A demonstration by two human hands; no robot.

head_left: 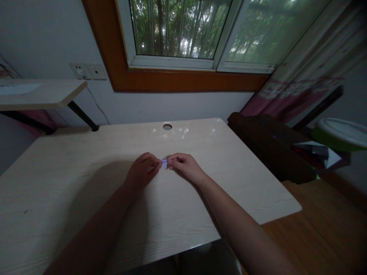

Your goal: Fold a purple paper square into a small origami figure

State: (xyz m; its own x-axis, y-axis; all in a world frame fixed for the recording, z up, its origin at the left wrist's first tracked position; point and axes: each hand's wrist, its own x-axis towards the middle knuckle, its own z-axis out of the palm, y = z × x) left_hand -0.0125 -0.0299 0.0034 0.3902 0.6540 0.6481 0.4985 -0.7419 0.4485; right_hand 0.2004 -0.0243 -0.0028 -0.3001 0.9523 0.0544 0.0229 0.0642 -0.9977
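One small purple piece (164, 163), likely folded paper, over the middle of the desk (243, 175); whether it touches the desktop cannot be told. Two bare hands: the left hand (143, 170), thumb and fingertips pinched on the piece's left end; the right hand (185, 165), likewise pinched on its right side, remaining fingers curled. One desk, pale wood-grain top, bearing a round hole (167, 126) near its far edge, beyond the hands. One raised shelf (43, 95) on dark legs, standing at the desk's far left corner. One pair of wall sockets (87, 71), above the desk's far left part. One window (180, 30), brown-framed, above the desk's far edge. One patterned curtain (304, 86), beyond the desk's right side. One dark wooden piece of furniture (266, 141), just beside the desk's right edge.
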